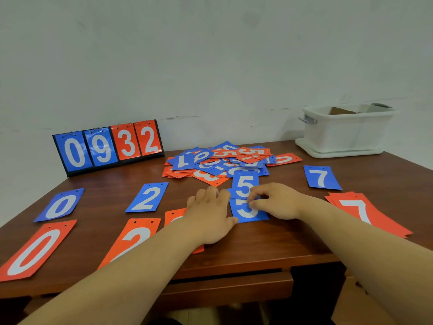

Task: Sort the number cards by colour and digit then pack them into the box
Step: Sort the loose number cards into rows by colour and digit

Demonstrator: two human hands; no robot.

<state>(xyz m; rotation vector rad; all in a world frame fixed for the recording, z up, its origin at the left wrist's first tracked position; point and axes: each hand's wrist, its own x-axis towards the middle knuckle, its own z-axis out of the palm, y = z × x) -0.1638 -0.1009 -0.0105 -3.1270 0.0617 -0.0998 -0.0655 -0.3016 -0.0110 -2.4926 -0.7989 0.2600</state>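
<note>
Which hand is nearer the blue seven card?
Right. The right hand, on a blue 5 card, sits left of the blue 7 card; the left hand is farther left.

Even, diffuse indoor light, moderately bright; shadows on the table [269,240] are faint and soft-edged. Wide-angle distortion bows the table's near edge and stretches its corners. Focus slightly soft throughout; digits on the number cards [147,198] are legible.

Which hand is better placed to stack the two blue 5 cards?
The right hand: it pinches the upper blue 5 card; the left hand lies flat beside the lower blue 5 card.
</note>
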